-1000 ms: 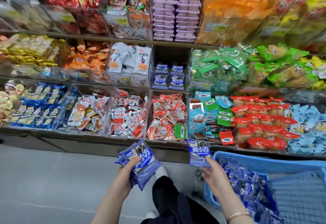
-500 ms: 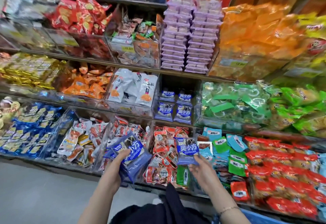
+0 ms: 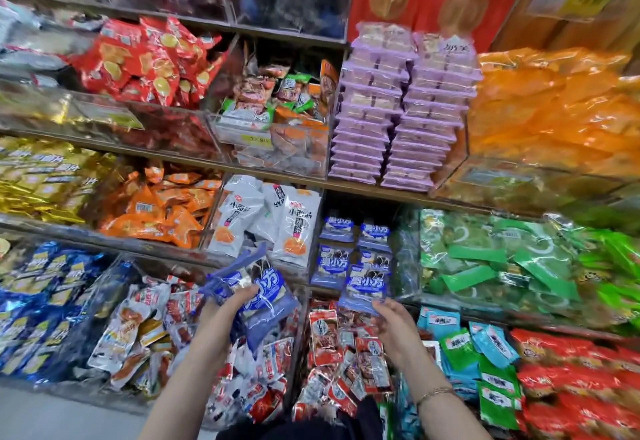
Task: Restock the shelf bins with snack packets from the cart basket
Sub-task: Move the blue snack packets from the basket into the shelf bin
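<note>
Shop aisle, tiered shelving packed with clear-fronted bins of snack packets. Cart basket not in view.

Left grip (image 3: 227, 304): clenched round a bundle of blue packets (image 3: 263, 287), thumb over the top face, fingers underneath. The bundle is fanned and tilted, held in the air in front of the bin of white packets (image 3: 270, 218).

Right grip (image 3: 393, 325): pinching a single blue packet (image 3: 365, 287) by its lower edge, label facing me. The packet is raised to the mouth of the narrow shelf slot (image 3: 360, 202), where matching stocked packets (image 3: 337, 228) stand in two short rows between the white packets and the green packets (image 3: 485, 259). Cannot tell whether it touches the front row yet.

Handling, my estimate:
- Light. One pinch carries a packet with no sag in the wrist.
- Glossy film, likely slippery. The fanned bundle looks ready to shed a packet if the left grip loosens.
- Soft pouch with a flat sealed margin. It will flex rather than crack, though the contents may crush under a hard squeeze.
- Best hold is the sealed bottom edge, so the top can go into the slot first and stand upright like the others.
- Feed one at a time from the bundle, and keep the thumb pressed across its middle.
</note>
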The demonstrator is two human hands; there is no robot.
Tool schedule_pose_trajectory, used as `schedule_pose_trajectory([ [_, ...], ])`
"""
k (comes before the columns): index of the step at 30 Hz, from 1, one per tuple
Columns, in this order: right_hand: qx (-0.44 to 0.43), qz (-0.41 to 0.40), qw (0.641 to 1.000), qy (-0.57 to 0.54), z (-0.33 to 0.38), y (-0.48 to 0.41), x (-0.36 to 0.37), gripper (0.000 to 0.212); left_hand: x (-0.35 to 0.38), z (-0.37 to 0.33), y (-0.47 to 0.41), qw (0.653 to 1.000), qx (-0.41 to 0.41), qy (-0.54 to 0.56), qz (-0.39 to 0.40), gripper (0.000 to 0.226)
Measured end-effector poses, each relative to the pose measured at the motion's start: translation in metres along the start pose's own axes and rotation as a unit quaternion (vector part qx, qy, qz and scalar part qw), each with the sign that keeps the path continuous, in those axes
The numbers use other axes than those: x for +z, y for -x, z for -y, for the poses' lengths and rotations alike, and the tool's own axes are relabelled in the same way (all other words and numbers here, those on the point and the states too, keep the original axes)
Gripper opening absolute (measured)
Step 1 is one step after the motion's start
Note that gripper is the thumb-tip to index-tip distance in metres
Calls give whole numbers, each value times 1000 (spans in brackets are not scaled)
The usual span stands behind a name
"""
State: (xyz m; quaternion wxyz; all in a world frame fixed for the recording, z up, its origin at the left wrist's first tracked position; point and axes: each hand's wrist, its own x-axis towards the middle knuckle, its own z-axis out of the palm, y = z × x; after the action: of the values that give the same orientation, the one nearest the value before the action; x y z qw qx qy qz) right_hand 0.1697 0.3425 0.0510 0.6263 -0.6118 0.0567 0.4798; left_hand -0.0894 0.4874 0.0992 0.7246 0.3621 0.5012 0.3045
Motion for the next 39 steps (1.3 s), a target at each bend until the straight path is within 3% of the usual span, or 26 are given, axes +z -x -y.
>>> schedule_pose_trajectory([
  [3, 11, 8, 1000, -16, 19, -27, 23, 18, 9, -16, -26, 999, -5, -22, 34, 99],
  [8, -11, -25, 999, -21, 56, -81, 70, 15, 16, -28, -61, 998, -21, 11, 59, 89],
  [12, -13, -40, 999, -35, 75, -114, 106, 23, -2, -24, -71, 996, -50, 17, 69, 120],
  [15, -15, -66, 997, -46, 76, -134, 123, 18, -4, -23, -71, 996, -58, 7, 67, 125],
  [16, -14, -68, 997, -27, 74, -139, 126, 22, -3, -23, -71, 995, -62, 7, 74, 125],
  [18, -25, -80, 989, 120, 67, -151, 124, 42, -1, -27, -70, 993, -76, 19, 92, 122],
  [21, -92, -138, 919, 356, 64, -156, 114, 52, 2, -34, -68, 988, -85, 39, 121, 120],
  [24, -122, -111, 916, 366, 64, -140, 108, 55, 2, -35, -66, 986, -92, 39, 133, 129],
  [27, -160, -60, 923, 346, 55, -105, 107, 33, 5, -38, -65, 984, -98, 25, 146, 127],
  [30, -192, 19, 919, 344, 49, -57, 116, 12, 11, -42, -62, 985, -89, 16, 144, 110],
  [35, -227, 161, 897, 344, 46, 9, 150, 10, 21, -48, -55, 989, -73, 3, 126, 97],
  [37, -212, 204, 882, 367, 39, 19, 161, 24, 23, -47, -53, 992, -56, -7, 113, 90],
  [39, -204, 208, 873, 392, 36, 19, 165, 35, 21, -45, -54, 994, -46, -29, 96, 109],
])
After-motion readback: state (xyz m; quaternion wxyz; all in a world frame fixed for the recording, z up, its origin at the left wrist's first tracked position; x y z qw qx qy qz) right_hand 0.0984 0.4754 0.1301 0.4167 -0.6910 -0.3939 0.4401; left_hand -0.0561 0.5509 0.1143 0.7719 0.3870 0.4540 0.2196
